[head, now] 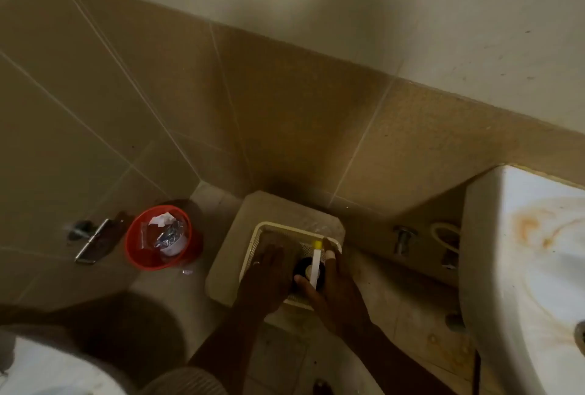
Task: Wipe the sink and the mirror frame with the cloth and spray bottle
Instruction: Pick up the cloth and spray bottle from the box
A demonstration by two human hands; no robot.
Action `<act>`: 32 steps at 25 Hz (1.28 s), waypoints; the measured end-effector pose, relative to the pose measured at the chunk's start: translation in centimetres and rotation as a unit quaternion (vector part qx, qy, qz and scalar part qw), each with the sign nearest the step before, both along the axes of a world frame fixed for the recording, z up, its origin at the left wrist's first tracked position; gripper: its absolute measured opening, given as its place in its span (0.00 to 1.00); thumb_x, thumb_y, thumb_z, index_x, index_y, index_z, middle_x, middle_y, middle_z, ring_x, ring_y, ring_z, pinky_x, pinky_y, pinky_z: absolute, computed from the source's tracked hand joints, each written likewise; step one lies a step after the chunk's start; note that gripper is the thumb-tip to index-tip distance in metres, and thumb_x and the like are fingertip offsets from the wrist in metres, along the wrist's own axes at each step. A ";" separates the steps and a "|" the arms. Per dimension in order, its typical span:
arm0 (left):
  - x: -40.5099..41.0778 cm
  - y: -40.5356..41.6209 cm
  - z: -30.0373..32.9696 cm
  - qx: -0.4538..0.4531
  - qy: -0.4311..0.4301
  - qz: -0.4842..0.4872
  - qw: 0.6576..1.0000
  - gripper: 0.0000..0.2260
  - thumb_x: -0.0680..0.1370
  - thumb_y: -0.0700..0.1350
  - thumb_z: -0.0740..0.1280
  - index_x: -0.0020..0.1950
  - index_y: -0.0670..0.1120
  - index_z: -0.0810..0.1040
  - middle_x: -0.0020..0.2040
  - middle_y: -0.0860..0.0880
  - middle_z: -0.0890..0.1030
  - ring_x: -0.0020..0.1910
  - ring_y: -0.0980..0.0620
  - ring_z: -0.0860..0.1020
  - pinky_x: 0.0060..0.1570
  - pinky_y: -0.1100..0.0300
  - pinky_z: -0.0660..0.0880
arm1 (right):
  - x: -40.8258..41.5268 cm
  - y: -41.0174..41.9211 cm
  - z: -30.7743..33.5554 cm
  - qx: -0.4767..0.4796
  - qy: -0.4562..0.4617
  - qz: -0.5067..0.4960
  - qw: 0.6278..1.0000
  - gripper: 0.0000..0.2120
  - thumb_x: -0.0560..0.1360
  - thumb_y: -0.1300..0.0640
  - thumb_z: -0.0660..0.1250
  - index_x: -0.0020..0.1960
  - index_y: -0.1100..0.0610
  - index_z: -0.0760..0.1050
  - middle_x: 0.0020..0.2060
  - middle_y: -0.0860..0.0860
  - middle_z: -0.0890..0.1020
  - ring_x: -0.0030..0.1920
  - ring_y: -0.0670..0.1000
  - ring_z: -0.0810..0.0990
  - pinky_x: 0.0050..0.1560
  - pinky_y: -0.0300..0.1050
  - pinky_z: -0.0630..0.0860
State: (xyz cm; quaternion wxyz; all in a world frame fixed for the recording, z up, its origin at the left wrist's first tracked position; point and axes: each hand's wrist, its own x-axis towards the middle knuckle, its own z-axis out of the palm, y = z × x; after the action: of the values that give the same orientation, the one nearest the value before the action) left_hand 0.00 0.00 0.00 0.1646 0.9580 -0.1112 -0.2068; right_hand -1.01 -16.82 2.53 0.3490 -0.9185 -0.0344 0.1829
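Both hands reach down into a cream mesh basket point(253, 238) that sits on a low stool point(228, 255) against the tiled wall. The right hand point(332, 287) is wrapped around a spray bottle point(311, 271) with a dark body, a white trigger head and a yellow tip; one fingertip carries a pale bandage. The left hand point(269, 274) lies flat and spread in the basket, and I cannot tell whether it grips anything beneath it. No cloth is clearly visible; it may be under that palm. The likely trouble from here is the light basket tipping or sliding off the stool as the bottle is lifted out, or the trigger being squeezed by accident while the nozzle points at the wall. The sink point(522, 252) stands well to the right, white with orange rust-like stains across its basin, not yet wiped. A red bin point(139, 255) holding rubbish sits on the floor to the left.
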 end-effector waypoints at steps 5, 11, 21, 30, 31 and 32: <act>-0.1 -0.7 -3.3 0.087 0.039 -0.008 0.995 0.32 0.82 0.59 0.51 0.81 0.48 0.42 0.81 0.45 0.44 0.80 0.44 0.46 0.76 0.49 0.57 | -0.5 0.3 -2.7 -0.001 0.037 -0.050 0.998 0.44 0.76 0.45 0.76 0.83 0.57 0.57 0.76 0.54 0.72 0.74 0.55 0.73 0.68 0.44 0.75; 0.1 -1.8 -4.7 0.098 -0.010 0.046 0.994 0.31 0.80 0.59 0.57 0.80 0.49 0.54 0.81 0.43 0.53 0.79 0.37 0.53 0.72 0.41 0.62 | -0.9 1.9 -4.9 -0.046 -0.015 -0.083 0.995 0.37 0.75 0.53 0.78 0.77 0.64 0.68 0.70 0.60 0.77 0.70 0.63 0.75 0.67 0.54 0.76; 1.5 -2.4 -7.5 0.170 0.000 0.045 0.984 0.33 0.82 0.55 0.55 0.80 0.49 0.42 0.81 0.40 0.45 0.79 0.34 0.46 0.73 0.38 0.57 | 0.7 2.3 -6.1 -0.056 -0.056 -0.072 0.994 0.26 0.83 0.47 0.67 0.76 0.59 0.72 0.71 0.57 0.78 0.70 0.62 0.75 0.71 0.60 0.71; 3.2 -1.5 -6.2 0.090 -0.047 0.080 0.992 0.16 0.82 0.48 0.59 0.70 0.52 0.70 0.70 0.48 0.71 0.73 0.44 0.65 0.65 0.47 0.67 | 1.4 2.1 -4.4 0.049 -0.065 -0.117 0.990 0.20 0.80 0.53 0.64 0.66 0.64 0.79 0.55 0.60 0.82 0.58 0.63 0.77 0.60 0.64 0.75; 3.2 -1.5 -5.3 0.063 -0.055 0.086 0.993 0.15 0.82 0.49 0.60 0.69 0.51 0.73 0.69 0.48 0.73 0.72 0.44 0.67 0.66 0.47 0.68 | 1.4 2.2 -3.4 0.065 -0.076 -0.127 0.987 0.19 0.81 0.53 0.64 0.63 0.65 0.80 0.54 0.61 0.82 0.57 0.64 0.78 0.59 0.65 0.76; 3.2 -1.3 -4.8 0.014 -0.054 0.123 0.991 0.15 0.82 0.49 0.60 0.68 0.51 0.75 0.68 0.47 0.74 0.71 0.43 0.68 0.67 0.47 0.68 | 1.3 2.3 -3.1 0.086 -0.093 -0.152 0.980 0.18 0.82 0.53 0.64 0.62 0.65 0.80 0.55 0.61 0.82 0.57 0.64 0.79 0.59 0.65 0.77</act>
State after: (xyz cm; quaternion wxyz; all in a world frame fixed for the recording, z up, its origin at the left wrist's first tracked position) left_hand 3.21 -1.29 -4.80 0.1694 0.9763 0.0020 -0.1345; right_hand 0.33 -14.56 -0.55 0.4453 -0.8927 0.0580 0.0382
